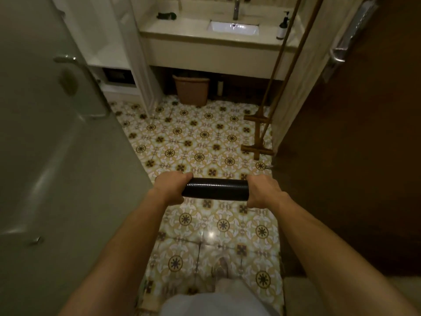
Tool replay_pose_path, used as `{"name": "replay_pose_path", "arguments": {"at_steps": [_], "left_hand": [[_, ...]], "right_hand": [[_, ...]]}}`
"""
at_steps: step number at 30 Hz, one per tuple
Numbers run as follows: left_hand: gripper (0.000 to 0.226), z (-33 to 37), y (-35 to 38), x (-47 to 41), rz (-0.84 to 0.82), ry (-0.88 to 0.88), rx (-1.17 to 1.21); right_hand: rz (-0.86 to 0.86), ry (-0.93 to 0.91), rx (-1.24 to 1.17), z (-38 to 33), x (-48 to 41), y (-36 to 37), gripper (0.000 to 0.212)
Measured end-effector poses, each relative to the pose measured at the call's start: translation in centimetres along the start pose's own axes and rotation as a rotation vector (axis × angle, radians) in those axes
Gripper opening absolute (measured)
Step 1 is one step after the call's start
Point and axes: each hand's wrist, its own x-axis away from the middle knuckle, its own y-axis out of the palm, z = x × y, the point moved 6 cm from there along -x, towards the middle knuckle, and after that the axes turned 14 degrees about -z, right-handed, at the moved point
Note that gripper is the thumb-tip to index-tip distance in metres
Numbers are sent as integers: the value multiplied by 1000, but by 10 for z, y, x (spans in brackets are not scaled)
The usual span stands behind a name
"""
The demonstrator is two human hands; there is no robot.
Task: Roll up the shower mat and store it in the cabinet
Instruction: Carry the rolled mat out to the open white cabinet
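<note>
The black shower mat point(215, 188) is rolled into a tight horizontal cylinder, held out in front of me above the patterned tile floor. My left hand point(171, 186) grips its left end and my right hand point(263, 190) grips its right end, both with fingers wrapped around the roll. The white shelf unit point(109, 53) with an open lower compartment stands at the far left beside the vanity.
A frosted glass door point(57, 144) with a metal handle fills the left. A brown wooden door point(364, 133) stands on the right. Ahead are the sink vanity point(205, 51), a woven bin point(191, 90) beneath it, and a wooden ladder rack point(259, 133) leaning right.
</note>
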Motion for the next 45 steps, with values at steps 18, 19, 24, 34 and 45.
{"name": "replay_pose_path", "arguments": {"at_steps": [18, 19, 24, 34, 45], "left_hand": [[51, -96, -98, -161, 8, -83, 65], [51, -110, -102, -172, 0, -86, 77], [55, -182, -132, -219, 1, -102, 92], [67, -316, -179, -275, 15, -164, 168], [59, -420, -194, -341, 4, -322, 273]], "right_hand": [[-32, -48, 78, 10, -190, -149, 48], [-36, -48, 73, 4, -205, -157, 48], [-23, -57, 104, -32, -277, -205, 43], [-11, -126, 172, -115, -400, -299, 44], [-36, -217, 243, -175, -529, -366, 47]]}}
